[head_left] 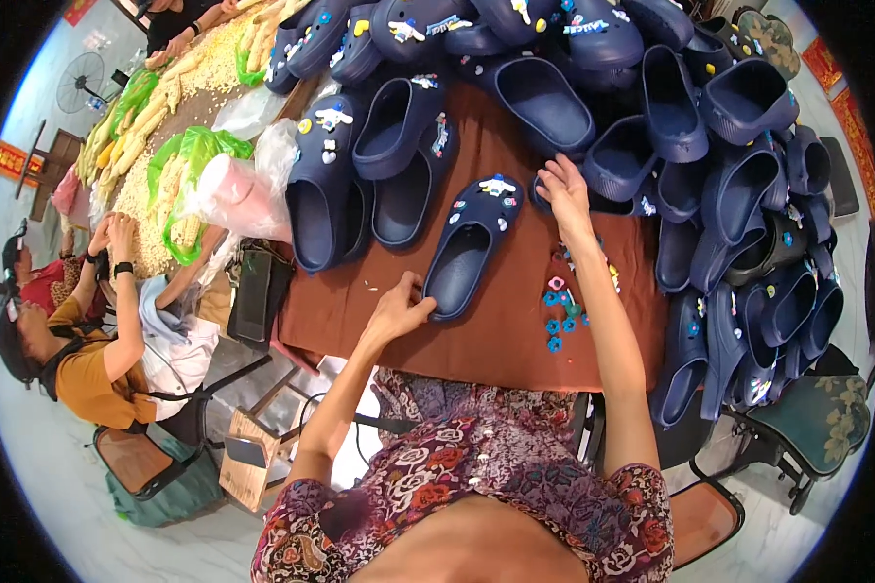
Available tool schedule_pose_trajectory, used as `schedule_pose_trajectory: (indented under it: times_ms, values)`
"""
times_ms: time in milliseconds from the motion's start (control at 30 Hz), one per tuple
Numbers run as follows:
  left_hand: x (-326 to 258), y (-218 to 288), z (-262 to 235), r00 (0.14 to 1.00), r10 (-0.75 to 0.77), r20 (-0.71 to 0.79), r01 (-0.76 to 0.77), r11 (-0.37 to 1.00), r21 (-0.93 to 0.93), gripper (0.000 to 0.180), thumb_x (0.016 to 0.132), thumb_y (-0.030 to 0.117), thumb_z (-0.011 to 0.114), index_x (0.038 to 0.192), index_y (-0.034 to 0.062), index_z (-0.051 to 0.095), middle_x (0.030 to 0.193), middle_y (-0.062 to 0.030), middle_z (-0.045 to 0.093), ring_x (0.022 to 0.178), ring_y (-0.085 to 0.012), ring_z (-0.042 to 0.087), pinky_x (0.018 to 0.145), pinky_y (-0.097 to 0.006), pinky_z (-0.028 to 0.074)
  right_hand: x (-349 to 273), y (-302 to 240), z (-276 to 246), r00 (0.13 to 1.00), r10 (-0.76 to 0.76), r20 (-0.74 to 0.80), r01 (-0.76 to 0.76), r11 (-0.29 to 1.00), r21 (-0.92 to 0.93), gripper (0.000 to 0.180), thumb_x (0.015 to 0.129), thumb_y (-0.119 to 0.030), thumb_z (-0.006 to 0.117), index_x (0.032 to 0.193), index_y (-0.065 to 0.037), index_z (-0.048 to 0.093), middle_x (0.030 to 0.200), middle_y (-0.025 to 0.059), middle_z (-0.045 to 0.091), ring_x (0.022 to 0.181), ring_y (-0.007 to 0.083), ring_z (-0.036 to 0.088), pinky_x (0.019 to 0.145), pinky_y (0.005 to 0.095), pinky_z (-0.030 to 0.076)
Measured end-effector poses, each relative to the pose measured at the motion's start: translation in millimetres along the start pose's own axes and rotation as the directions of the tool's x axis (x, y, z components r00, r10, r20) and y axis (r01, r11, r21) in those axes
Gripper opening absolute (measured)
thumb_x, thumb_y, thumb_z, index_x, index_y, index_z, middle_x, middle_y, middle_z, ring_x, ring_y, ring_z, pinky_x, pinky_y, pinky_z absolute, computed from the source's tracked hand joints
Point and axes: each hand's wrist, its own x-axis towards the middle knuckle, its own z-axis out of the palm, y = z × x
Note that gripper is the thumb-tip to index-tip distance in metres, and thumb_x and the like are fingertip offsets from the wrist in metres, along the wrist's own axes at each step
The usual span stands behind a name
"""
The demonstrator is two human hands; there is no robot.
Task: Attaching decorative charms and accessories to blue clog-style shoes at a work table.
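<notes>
You have two hands at the table: your left hand (396,311) and your right hand (564,187). One navy clog (472,243) lies alone between them on the one brown tablecloth (501,335). The heaped clogs (710,165) number well over twenty; an exact count cannot be told. About ten small charms (559,311) lie loose. One standing fan (80,83) shows at the far left.

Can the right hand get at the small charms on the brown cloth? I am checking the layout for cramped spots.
Probably yes. The right hand rests by the navy clog, and the charms lie beside that forearm on bare brown cloth, nothing covering them.
</notes>
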Motion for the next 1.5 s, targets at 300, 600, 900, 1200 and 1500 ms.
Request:
schedule_pose_trajectory:
  times_ms: [300,600,900,1200,1500]
  values:
    - [-50,37,7,0.881,0.298,-0.368,-0.237,0.951,0.201,0.033,0.081,0.004,0.066,0.114,0.0018,0.060,0.097,-0.0144,0.061,0.076,-0.0241,0.066,0.066,-0.035,0.053,-95,29,-8,0.949,-0.225,0.220,0.312,0.769,-0.558,0.031,0.096,-0.008,0.051,0.126,-0.003,0.057,0.120,0.0168,0.057,0.110,0.0303,0.059,0.091,0.0363,0.048]
    - [6,27,67,0.962,0.212,-0.175,-0.270,0.842,-0.466,0.063,0.091,0.018,0.069,0.143,-0.0030,0.040,0.130,-0.0210,0.057,0.104,-0.0194,0.061,0.090,-0.032,0.050,-44,58,26,0.847,-0.427,0.318,0.532,0.661,-0.530,0.048,0.096,-0.023,0.056,0.134,0.004,0.048,0.134,0.0249,0.051,0.126,0.0399,0.048,0.107,0.0419,0.038]
    - [-32,30,65,0.994,0.061,0.085,-0.017,0.898,-0.440,0.046,0.095,0.025,0.065,0.129,-0.0025,0.053,0.090,0.0027,0.057,0.078,-0.0056,0.053,0.069,-0.023,0.043,-126,41,11,0.911,-0.343,0.230,0.411,0.693,-0.593,0.048,0.089,-0.018,0.063,0.129,0.002,0.048,0.123,0.0246,0.051,0.114,0.0435,0.052,0.098,0.0472,0.043]
    - [-76,36,76,0.987,-0.047,0.154,0.133,0.776,-0.617,0.040,0.088,0.014,0.070,0.120,-0.0044,0.057,0.114,-0.0069,0.062,0.108,-0.0157,0.056,0.098,-0.030,0.041,-212,23,-4,0.969,-0.186,0.162,0.245,0.656,-0.714,0.054,0.089,-0.022,0.065,0.133,0.002,0.044,0.127,0.0243,0.045,0.117,0.0426,0.048,0.099,0.0470,0.042]
    - [-65,21,69,0.948,-0.158,0.276,0.316,0.566,-0.762,0.049,0.090,0.032,0.066,0.118,-0.0080,0.059,0.115,-0.0154,0.066,0.106,-0.0219,0.062,0.096,-0.031,0.045,-165,15,-91,0.930,-0.361,-0.061,0.186,0.609,-0.771,0.019,0.091,-0.007,0.060,0.108,-0.004,0.066,0.104,0.0154,0.062,0.098,0.0309,0.060,0.084,0.0378,0.048]
